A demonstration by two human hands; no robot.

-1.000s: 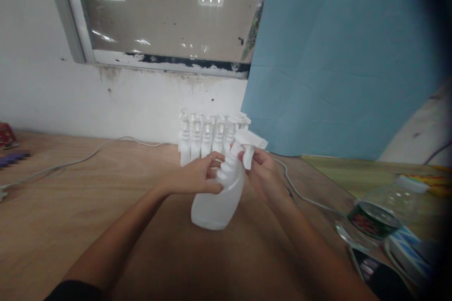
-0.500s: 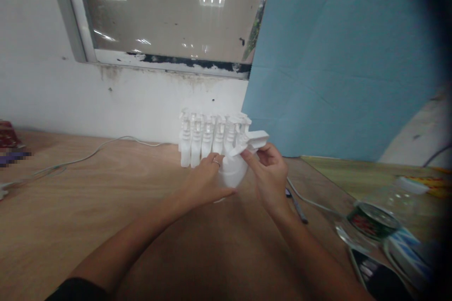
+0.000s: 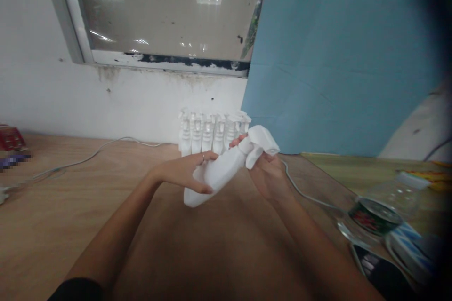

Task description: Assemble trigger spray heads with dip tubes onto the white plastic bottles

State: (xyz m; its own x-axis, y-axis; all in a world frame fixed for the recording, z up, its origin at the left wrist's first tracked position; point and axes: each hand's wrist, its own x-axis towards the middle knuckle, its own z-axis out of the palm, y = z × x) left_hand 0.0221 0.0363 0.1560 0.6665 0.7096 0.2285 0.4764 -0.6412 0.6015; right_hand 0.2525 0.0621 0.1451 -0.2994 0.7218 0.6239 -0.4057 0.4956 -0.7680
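A white spray bottle [image 3: 222, 168] lies slanted across the middle of the head view, its base low on the left and its trigger head up on the right. My left hand [image 3: 185, 169], with a ring on one finger, is wrapped round the bottle's body. My right hand [image 3: 270, 176] is closed at the neck and trigger head, with fingertips showing behind the neck. Just beyond my hands stand several white spray bottles [image 3: 207, 135] in close rows on the wooden table, partly hidden by my left hand and the held bottle.
A white cable [image 3: 102, 146] runs along the table's back left. At the right are a clear plastic bottle [image 3: 406, 193] with a dark label, a phone [image 3: 377, 268] and a blue-and-white packet [image 3: 409, 244]. A red box [image 3: 12, 137] sits far left. Behind are a wall, window and blue sheet [image 3: 335, 56].
The spray bottle has turned from pointing partly away to lying sideways, so its whole length shows. My left hand has shifted left with its base, and my right hand has rolled palm-up under its head.
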